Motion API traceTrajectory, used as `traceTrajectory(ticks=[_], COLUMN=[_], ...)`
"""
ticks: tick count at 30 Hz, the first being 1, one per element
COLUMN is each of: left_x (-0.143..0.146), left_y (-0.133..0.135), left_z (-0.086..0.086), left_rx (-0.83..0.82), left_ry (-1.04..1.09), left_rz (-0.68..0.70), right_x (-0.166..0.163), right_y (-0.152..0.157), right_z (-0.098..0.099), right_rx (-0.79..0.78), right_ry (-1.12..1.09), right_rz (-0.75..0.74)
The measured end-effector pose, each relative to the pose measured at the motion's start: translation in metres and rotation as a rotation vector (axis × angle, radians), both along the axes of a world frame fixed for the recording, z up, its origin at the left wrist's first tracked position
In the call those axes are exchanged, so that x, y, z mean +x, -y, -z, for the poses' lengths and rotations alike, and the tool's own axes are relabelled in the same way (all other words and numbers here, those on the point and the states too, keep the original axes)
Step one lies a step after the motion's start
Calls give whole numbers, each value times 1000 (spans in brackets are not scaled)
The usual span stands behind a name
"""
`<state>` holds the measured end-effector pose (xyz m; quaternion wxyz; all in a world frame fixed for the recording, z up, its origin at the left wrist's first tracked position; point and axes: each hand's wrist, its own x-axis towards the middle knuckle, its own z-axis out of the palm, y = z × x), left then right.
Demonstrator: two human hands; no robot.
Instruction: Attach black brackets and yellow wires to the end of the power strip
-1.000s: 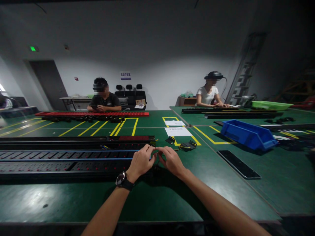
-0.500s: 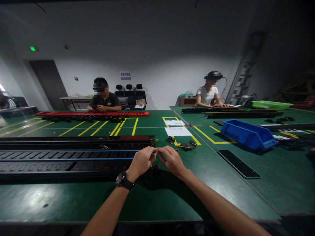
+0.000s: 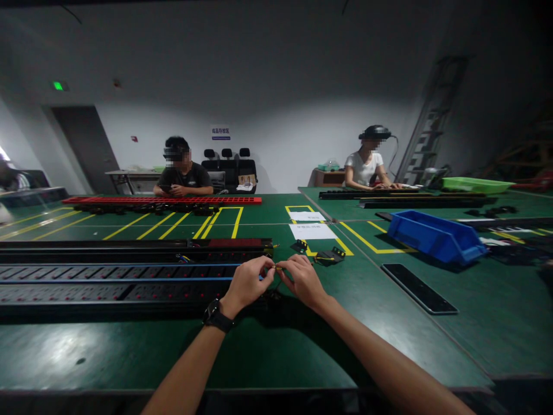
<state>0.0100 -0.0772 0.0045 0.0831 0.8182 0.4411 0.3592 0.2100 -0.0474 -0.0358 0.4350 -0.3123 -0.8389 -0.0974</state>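
My left hand (image 3: pixel 250 281), with a black watch (image 3: pixel 217 317) on its wrist, is closed in a pinch at the right end of the long black strip housing (image 3: pixel 121 293). Its fingertips meet those of my right hand (image 3: pixel 301 280), which also pinches. Between them shows a thin yellowish piece (image 3: pixel 279 267) that looks like a wire; the left fingertips hide what they hold. Dark thin leads (image 3: pixel 273 294) hang below the hands. Beyond my right hand lies a small black bracket (image 3: pixel 330 256) with yellow wire, near another small black part (image 3: pixel 299 246).
A second black housing (image 3: pixel 129 252) lies behind the first. On the right are a phone (image 3: pixel 419 288) and a blue bin (image 3: pixel 436 236). White paper sheets (image 3: pixel 313 231) lie on the green table (image 3: pixel 371 340). Two people work across it, one behind a red slotted rail (image 3: pixel 173 200).
My fingertips have shifted slightly, and the yellowish piece now shows between them. Both hands stay nearly in place. The watch wrist has turned a little.
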Motion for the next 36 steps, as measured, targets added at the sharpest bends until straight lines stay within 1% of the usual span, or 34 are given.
traceTrajectory(ticks=[5, 11, 15, 19, 21, 29, 31, 35, 36], left_x=[0, -1, -1, -1, -1, -1, -1, 0, 0], left_y=[1, 0, 0, 0, -1, 0, 1, 0, -1], left_z=[0, 1, 1, 2, 3, 3, 3, 4, 4], left_rx=[38, 32, 51, 58, 55, 63, 63, 50, 45], left_ry=[-45, -97, -116, -129, -132, -198, -199, -165, -154], left_rz=[21, 33, -12, -97, -115, -32, -62, -193, -198], right_x=[2, 2, 2, 3, 3, 3, 2, 0, -1], right_y=[1, 1, 1, 0, -1, -1, 0, 1, 1], right_z=[-2, -2, -2, -2, -2, 0, 0, -2, -2], right_rx=[-2, -3, 7, 17, 18, 7, 9, 30, 33], right_ry=[2, -5, 26, 82, 94, 42, 61, 97, 101], right_rz=[1, 45, 43, 8, -3, 70, 67, 62, 63])
